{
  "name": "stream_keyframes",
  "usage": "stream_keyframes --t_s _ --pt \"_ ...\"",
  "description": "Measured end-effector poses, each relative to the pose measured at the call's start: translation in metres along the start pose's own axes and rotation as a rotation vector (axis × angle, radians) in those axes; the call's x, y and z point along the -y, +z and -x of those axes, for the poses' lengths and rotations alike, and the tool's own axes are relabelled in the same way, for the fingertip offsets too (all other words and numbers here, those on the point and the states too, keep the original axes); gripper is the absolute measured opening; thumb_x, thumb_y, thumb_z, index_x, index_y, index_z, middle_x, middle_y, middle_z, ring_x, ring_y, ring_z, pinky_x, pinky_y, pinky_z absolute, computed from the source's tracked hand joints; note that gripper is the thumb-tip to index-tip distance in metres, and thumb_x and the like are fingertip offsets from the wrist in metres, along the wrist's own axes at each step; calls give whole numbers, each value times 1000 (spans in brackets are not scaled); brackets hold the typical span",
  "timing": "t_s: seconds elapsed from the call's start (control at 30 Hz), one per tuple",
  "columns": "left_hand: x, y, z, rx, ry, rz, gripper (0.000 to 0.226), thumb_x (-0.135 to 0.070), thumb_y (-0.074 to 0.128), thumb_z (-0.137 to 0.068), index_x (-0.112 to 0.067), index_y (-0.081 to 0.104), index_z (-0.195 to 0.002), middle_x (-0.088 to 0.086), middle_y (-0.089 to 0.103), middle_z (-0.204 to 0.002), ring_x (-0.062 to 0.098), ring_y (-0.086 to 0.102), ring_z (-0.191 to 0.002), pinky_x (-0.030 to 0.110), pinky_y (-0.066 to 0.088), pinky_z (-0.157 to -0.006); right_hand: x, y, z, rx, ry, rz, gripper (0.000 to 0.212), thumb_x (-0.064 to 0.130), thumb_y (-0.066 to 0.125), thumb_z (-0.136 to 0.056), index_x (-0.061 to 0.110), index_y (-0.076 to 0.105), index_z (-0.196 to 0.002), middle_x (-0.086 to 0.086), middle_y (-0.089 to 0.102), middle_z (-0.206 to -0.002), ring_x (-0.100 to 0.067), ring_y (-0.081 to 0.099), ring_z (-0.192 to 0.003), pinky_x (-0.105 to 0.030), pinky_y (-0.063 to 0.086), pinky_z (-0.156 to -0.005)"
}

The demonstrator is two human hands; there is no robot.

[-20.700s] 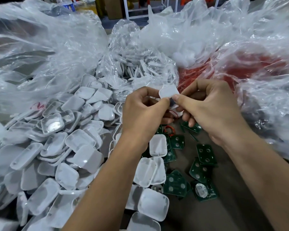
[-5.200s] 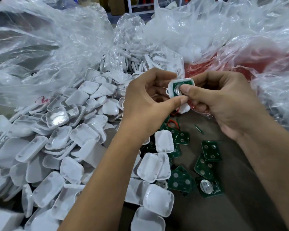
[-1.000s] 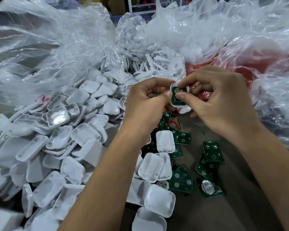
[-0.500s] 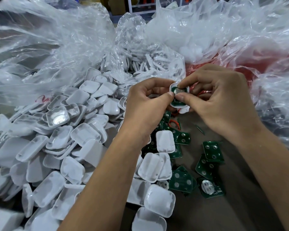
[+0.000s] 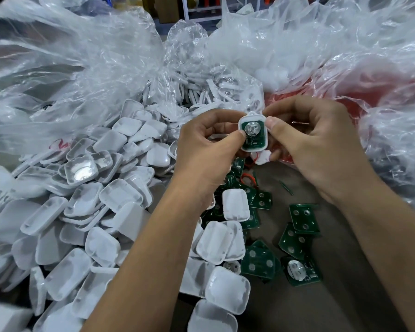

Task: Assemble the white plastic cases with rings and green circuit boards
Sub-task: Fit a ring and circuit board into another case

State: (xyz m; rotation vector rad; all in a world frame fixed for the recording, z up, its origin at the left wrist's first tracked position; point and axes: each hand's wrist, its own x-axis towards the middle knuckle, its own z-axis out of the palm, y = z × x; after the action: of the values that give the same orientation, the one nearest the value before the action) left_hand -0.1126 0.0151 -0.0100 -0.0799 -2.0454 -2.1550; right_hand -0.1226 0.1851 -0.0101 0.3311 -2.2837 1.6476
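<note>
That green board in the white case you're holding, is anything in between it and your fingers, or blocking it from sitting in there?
Nothing visible does. The green circuit board already lies inside the white case, its face uncovered. The left hand and right hand pinch the case directly at its two sides; no plastic bag or other part comes between.

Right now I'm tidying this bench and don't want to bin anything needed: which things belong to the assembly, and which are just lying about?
In the job:
- white case with a green board seated in it, pinched by left hand and right hand
- loose white cases
- loose green boards
- bag of white rings

Lying about:
- crumpled clear bags
- bag with red contents
</note>
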Motion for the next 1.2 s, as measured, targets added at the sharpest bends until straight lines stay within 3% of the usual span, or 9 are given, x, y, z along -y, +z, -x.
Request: stream_keyframes --t_s 0.2,0.4,0.6,0.73,0.8,0.93,1.1,1.2 --pt "-1 1 1 10 6 -15 18 -5 69 -82 -18 78 -91 0 74 -73 12 68 -61 17 48 -53 3 2 4 22 65 -43 6 22 81 -91 20 80 -86 -1 73 -63 -8 56 -43 -21 46 -43" --pt "0 2 1 -4 -10 -38 10 -19 74 -74 -27 76 -80 -4 71 -70 10 64 -59 18 47 -53 4 5 4 23 93 -107 8 14 81 -89 16 79 -82 0 71 -61 -11 58 -45 -21 47 -43" --pt "2 2 1 14 40 -46 11 -14 75 -78 -22 76 -84 -5 71 -71 11 66 -63 16 46 -54 3 4 4 0 65 -116 12 12 83 -87 17 78 -77 -3 71 -62 -16 63 -46 -25 52 -46" --pt "3 3 1 21 31 -35 11 -12 75 -78 -16 76 -88 0 72 -75 15 68 -68 26 52 -60 2 2 3 11 68 -121 15 10 84 -85 17 77 -74 -8 70 -61 -17 62 -44 -25 52 -47" --pt "2 4 2 16 6 -18 11 -10 76 -79 -15 76 -89 2 72 -76 17 69 -68 28 54 -60 2 2 2 12 89 -143 15 9 84 -86 16 77 -75 -7 69 -59 -16 60 -44 -23 50 -45" --pt "-3 4 2 11 -92 64 13 2 74 -88 -11 72 -88 3 68 -70 15 63 -53 16 42 -47 2 2 2 16 111 -177 8 10 81 -89 12 79 -82 -4 67 -57 -14 56 -44 -21 45 -42" --pt "-11 0 1 -3 -241 245 9 2 71 -89 -7 69 -91 12 68 -74 15 61 -51 17 37 -46 8 0 1 83 195 -382 25 27 68 -98 8 80 -86 -17 71 -71 -26 56 -52 -25 44 -41" --pt "-14 -2 1 -19 -269 306 11 2 69 -90 -9 67 -88 9 70 -70 13 61 -49 16 39 -45 11 -2 3 98 114 -231 23 34 68 -98 14 79 -97 -9 73 -74 -29 60 -52 -30 48 -43"
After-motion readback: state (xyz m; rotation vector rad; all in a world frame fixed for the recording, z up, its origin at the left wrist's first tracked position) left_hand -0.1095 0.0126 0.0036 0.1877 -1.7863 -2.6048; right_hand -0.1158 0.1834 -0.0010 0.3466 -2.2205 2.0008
